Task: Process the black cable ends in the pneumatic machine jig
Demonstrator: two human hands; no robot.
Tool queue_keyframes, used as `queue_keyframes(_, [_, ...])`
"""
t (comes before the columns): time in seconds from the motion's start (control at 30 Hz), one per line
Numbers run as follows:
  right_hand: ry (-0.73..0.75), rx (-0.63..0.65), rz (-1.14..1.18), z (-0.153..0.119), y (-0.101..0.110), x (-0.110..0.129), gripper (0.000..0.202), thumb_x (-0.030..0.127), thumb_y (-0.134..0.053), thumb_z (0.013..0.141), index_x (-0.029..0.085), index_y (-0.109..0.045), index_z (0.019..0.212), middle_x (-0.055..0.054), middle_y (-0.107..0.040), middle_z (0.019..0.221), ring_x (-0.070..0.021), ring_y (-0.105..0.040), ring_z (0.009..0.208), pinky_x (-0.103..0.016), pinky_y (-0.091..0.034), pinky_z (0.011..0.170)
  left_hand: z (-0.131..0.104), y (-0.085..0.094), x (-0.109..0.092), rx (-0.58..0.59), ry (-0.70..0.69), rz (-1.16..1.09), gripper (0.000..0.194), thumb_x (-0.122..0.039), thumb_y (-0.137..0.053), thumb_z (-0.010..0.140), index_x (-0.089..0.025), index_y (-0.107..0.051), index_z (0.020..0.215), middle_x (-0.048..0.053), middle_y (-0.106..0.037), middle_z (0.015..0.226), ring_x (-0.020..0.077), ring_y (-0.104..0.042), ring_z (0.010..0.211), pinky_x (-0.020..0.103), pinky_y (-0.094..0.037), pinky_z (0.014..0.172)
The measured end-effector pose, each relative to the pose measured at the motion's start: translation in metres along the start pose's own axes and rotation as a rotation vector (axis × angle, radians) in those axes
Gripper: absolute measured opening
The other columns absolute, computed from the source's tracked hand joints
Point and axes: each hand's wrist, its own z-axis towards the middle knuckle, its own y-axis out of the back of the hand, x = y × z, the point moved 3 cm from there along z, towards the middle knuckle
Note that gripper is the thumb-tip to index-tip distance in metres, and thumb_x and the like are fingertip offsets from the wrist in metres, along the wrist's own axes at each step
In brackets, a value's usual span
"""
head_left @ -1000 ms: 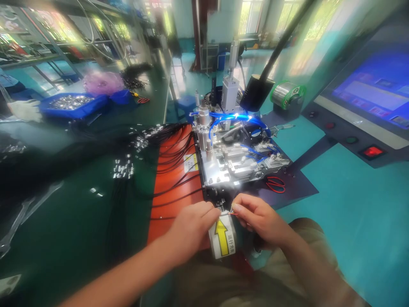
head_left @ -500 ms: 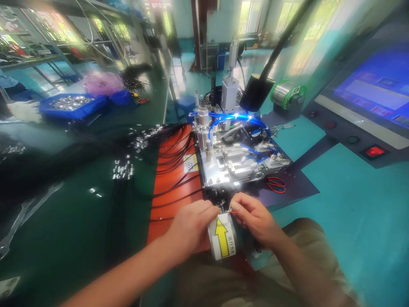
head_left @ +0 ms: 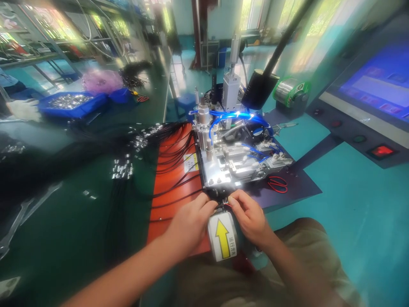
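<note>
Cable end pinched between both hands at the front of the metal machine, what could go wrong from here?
1. The left hand and right hand pinch the thin coloured wires right at the machine edge; fingers could get nipped if its parts move.
2. The fine wires might bend or splay.
3. Loose black cables lie across the orange mat beside the left hand and could snag.

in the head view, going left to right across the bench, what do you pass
blue tray of silvery metal parts → bundle of black cables → orange mat → shiny metal fixture with blue tubing → red-handled scissors → lit red button
</note>
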Motion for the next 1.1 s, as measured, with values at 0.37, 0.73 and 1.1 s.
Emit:
queue_keyframes(0.37, [-0.038,-0.009,-0.019,0.006,-0.005,-0.007,0.027,0.040,-0.042,0.102,0.022,-0.054,0.087,0.000,-0.056,0.080,-0.0179,-0.054,0.075,-0.027,-0.044,0.071,0.001,0.002,0.004,-0.043,0.000,-0.050,0.036,-0.007,-0.042,0.090,-0.021,-0.063,0.116,0.008,-0.057,0.099,0.0193,-0.060,0.087,0.031,-0.053,0.075])
queue_keyframes(0.73, [-0.033,-0.010,-0.016,0.006,-0.005,-0.010,0.023,0.035,-0.043,0.102,0.022,-0.055,0.087,0.000,-0.057,0.081,-0.0177,-0.055,0.076,-0.026,-0.043,0.073,0.002,-0.002,0.006,-0.034,0.011,-0.004,0.036,-0.007,-0.045,0.088,-0.021,-0.065,0.114,0.008,-0.057,0.095,0.0202,-0.059,0.081,0.031,-0.051,0.069])
queue_keyframes(1.1, [-0.028,-0.012,-0.001,0.006,-0.005,-0.011,0.024,0.035,-0.044,0.102,0.021,-0.055,0.086,0.000,-0.056,0.080,-0.0168,-0.054,0.075,-0.026,-0.042,0.072,0.002,0.000,0.005,-0.076,-0.015,0.008,0.035,-0.006,-0.046,0.086,-0.020,-0.066,0.111,0.006,-0.055,0.090,0.0186,-0.055,0.075,0.028,-0.047,0.064])
